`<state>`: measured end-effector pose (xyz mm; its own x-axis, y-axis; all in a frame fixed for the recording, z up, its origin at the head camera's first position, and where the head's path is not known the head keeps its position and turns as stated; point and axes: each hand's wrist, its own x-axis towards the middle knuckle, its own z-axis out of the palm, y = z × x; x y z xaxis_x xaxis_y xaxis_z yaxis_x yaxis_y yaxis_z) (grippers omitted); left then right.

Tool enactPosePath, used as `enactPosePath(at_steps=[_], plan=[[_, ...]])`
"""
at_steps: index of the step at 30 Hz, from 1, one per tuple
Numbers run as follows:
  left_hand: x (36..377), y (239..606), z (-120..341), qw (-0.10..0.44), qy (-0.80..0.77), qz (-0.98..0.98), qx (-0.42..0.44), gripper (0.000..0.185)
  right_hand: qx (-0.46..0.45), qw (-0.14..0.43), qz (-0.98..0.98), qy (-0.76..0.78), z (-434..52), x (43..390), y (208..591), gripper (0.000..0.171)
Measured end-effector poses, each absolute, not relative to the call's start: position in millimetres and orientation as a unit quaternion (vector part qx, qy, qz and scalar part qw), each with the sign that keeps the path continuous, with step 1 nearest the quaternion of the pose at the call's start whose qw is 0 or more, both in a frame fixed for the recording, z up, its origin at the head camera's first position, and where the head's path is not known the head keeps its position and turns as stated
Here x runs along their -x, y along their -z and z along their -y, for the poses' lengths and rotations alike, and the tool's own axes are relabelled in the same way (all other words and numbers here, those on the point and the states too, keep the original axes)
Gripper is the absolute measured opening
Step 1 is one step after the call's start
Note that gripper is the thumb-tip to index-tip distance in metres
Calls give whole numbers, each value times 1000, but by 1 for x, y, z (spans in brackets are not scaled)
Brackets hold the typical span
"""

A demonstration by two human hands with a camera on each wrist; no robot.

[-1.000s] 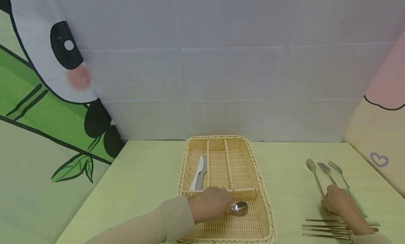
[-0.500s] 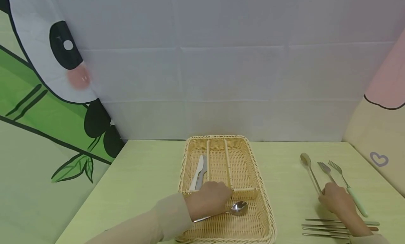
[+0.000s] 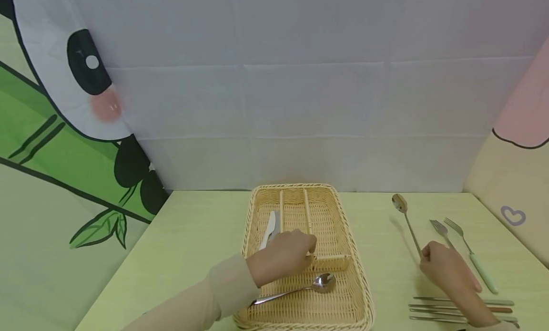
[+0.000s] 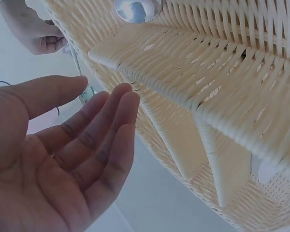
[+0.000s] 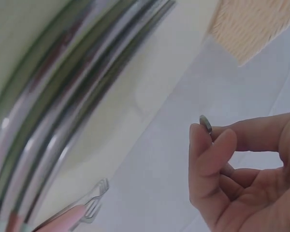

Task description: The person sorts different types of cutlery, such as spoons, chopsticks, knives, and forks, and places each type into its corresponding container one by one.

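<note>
My left hand (image 3: pixel 283 255) hovers over the middle of the wicker basket (image 3: pixel 365 293). In the left wrist view its fingers are loosely bent, and nothing lies in the palm. Below it, a shiny metal spoon (image 3: pixel 322 283) lies in the basket's front compartment. Two table knives (image 3: pixel 268 230) rest in the back left compartment, partly covered by my hand. On the right, my right hand (image 3: pixel 443 269) pinches the handle of another spoon (image 3: pixel 400 203), its bowl pointing away and lifted over the table. The right wrist view shows thumb and fingertips meeting round the handle end.
Two forks lie just right of my right hand, one pink-handled fork (image 3: pixel 439 227) and one green-handled fork (image 3: pixel 479 269). Several metal chopsticks (image 3: pixel 433 306) lie in a row under my right wrist. Thin dividers (image 3: pixel 308 212) part the back of the basket. A cloth backdrop (image 3: pixel 317 111) stands behind the table.
My left hand has come off the shiny spoon and risen up and away from it. My right hand has lifted the other spoon and moved it left toward the basket.
</note>
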<state>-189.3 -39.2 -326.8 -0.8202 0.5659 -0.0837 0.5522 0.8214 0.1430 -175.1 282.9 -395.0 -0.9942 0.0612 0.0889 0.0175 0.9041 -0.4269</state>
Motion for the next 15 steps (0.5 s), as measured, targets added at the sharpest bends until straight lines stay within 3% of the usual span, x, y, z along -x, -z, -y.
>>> enactPosePath(at_steps=[2, 8, 15], plan=[[191, 326, 39, 50, -71, -952, -293, 12, 18, 61, 975, -215, -278, 174, 392, 12], [196, 326, 36, 25, -89, -951, -296, 13, 5, 69, 967, -247, -261, 168, 386, 20], [201, 326, 28, 8, -112, -944, -312, 13, -4, 67, 963, -262, -239, 164, 376, 19]])
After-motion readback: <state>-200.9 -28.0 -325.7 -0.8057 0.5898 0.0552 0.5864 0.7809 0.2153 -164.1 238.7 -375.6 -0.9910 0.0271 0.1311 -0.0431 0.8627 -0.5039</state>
